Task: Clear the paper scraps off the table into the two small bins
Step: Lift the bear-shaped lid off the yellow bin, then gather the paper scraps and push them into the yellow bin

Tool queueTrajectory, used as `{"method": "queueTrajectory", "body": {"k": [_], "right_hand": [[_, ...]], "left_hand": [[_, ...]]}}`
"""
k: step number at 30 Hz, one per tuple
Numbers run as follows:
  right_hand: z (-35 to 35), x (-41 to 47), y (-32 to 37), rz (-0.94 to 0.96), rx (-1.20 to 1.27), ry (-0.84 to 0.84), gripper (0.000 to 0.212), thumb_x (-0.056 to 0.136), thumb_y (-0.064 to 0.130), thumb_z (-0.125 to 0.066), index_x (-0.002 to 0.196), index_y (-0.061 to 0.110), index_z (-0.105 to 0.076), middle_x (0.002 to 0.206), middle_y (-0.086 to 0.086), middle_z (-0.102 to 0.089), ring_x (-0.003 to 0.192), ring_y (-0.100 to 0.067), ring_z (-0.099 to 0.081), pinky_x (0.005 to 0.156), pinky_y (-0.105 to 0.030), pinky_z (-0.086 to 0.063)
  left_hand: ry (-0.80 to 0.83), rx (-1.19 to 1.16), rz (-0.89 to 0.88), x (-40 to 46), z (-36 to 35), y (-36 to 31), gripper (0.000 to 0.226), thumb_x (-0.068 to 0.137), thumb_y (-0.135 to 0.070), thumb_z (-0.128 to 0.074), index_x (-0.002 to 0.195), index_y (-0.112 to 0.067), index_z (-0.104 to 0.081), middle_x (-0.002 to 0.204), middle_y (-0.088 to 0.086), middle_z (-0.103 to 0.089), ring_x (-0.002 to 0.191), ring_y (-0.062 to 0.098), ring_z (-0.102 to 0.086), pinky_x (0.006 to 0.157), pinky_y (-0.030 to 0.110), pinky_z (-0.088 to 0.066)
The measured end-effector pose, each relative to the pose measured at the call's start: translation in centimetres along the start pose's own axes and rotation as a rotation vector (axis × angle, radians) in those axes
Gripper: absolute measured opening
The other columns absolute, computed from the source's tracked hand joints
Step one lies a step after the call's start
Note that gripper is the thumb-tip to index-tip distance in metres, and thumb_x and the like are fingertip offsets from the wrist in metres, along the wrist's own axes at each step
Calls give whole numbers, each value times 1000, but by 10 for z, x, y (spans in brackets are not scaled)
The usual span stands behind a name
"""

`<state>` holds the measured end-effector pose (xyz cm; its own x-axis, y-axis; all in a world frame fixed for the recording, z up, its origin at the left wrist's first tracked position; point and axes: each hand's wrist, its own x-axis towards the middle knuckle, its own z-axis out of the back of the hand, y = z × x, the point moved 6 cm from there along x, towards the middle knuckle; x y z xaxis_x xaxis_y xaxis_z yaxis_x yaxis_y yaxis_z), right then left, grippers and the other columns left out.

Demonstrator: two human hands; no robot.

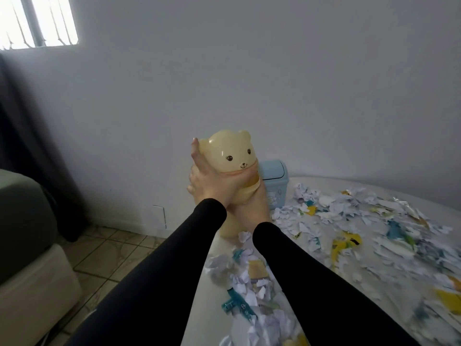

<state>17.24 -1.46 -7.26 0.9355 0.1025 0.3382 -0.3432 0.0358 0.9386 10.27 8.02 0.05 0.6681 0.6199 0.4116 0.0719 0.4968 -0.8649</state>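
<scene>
A yellow bear-shaped bin (232,152) stands near the white table's (321,181) far left edge. My left hand (209,182) grips it around the neck just under the bear-head lid, with the thumb pointing up along the lid's left side. My right hand (253,207) grips the bin's body lower down on the right. A small light-blue bin (275,182) with a swing lid sits right behind the yellow one. Torn paper scraps (349,233), white, yellow and teal, cover most of the tabletop, reaching to the near edge by my sleeves.
A pale sofa (27,258) with a grey-green cushion stands at the left, beside a dark curtain (32,146). Tiled floor (112,253) lies between the sofa and the table. A plain wall runs close behind the table, with a barred window (40,21) at the upper left.
</scene>
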Motion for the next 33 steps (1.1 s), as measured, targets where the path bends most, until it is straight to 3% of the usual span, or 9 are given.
{"method": "queueTrajectory", "body": {"k": [3,9,12,14,18,21,23,28,33], "right_hand": [[4,-4,3,-19,-63,1,99,58,21,-89,138,21,-32,121,10,-51,103,-4,-51,73,-6,-42],[12,-11,-1,34,-123,70,99,53,24,-91,136,21,-36,118,16,-55,104,1,-56,74,-3,-44],[13,-16,-10,-16,-279,66,106,46,34,-92,136,24,-35,123,5,-57,109,-12,-59,87,-28,-52],[16,-18,-20,-88,-422,42,109,42,46,-86,135,19,-36,116,-1,-61,106,-21,-61,84,-41,-55],[26,-43,-9,-127,-822,51,50,68,37,-70,104,5,-57,106,-12,-58,103,-32,-56,84,-42,-52],[26,-56,-3,-100,-972,105,28,82,30,-57,94,6,-62,103,-12,-55,101,-32,-53,88,-40,-47],[21,-64,-1,-58,-960,160,29,88,31,-50,90,7,-65,98,-10,-59,96,-30,-57,84,-37,-48],[-2,-83,4,76,-888,414,40,86,48,-52,107,16,-66,108,-3,-62,101,-23,-57,89,-38,-48],[0,-86,-7,-21,-989,480,49,83,54,-47,118,22,-62,118,-3,-54,108,-29,-55,94,-40,-46]], "left_hand": [[-29,-47,-52,-5,9,-13,129,42,-75,-76,139,-47,5,142,1,-39,131,24,-39,108,52,-32],[-100,-312,61,-52,40,15,134,39,-67,-82,132,-62,15,138,0,-45,124,24,-49,104,52,-39],[-136,-329,55,-68,53,28,131,40,-64,-84,134,-60,7,137,-1,-43,123,22,-49,103,50,-41],[-163,-320,69,-76,59,36,127,41,-62,-84,135,-58,1,135,0,-42,122,22,-48,103,50,-41],[-203,-231,98,-89,72,50,121,41,-64,-82,133,-53,-4,133,3,-42,119,23,-49,103,53,-38],[-232,-224,125,-93,81,60,116,43,-59,-83,130,-52,-7,128,2,-45,115,23,-51,103,55,-37],[-253,-161,158,-98,86,68,114,45,-57,-83,130,-49,-7,126,3,-46,114,24,-50,103,56,-35],[-218,-33,325,-109,78,101,117,42,-63,-80,131,-42,-6,127,6,-45,120,29,-44,107,51,-27],[-127,143,322,-109,61,112,123,39,-63,-79,134,-32,-9,132,8,-40,123,29,-42,103,50,-25]]}}
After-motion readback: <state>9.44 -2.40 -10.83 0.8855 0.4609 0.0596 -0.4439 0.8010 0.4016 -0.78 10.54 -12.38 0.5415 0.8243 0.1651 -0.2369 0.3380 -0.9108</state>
